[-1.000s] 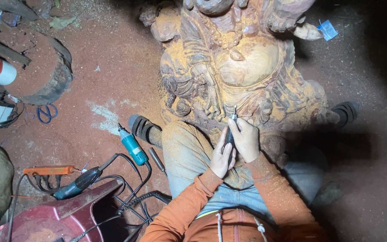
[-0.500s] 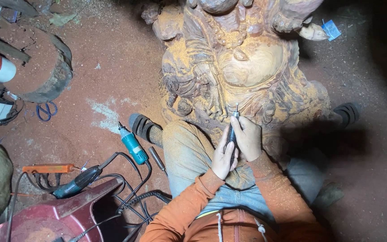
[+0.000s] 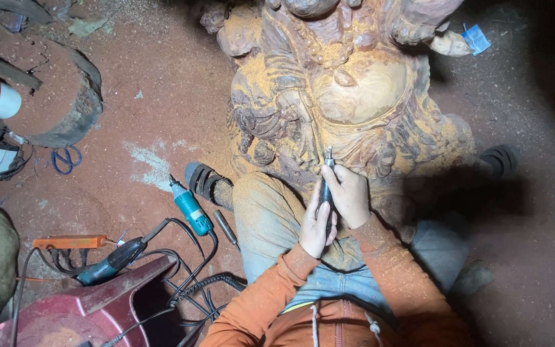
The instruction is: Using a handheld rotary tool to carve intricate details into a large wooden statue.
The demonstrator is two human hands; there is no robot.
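teal power tool lying idle on dusty red floor beside sandalled foot, cords trailing near knee (snag risk if leg is shifting). left hand wrapping fingers around rear of slim rotary carving tool, right hand pinching it close to tip, bit touching lower folds of wood carving between person's legs. sawdust coating surface; bit could be skating or gouging fine detail if grip is slipping. fingers sitting near bit, nick possible.
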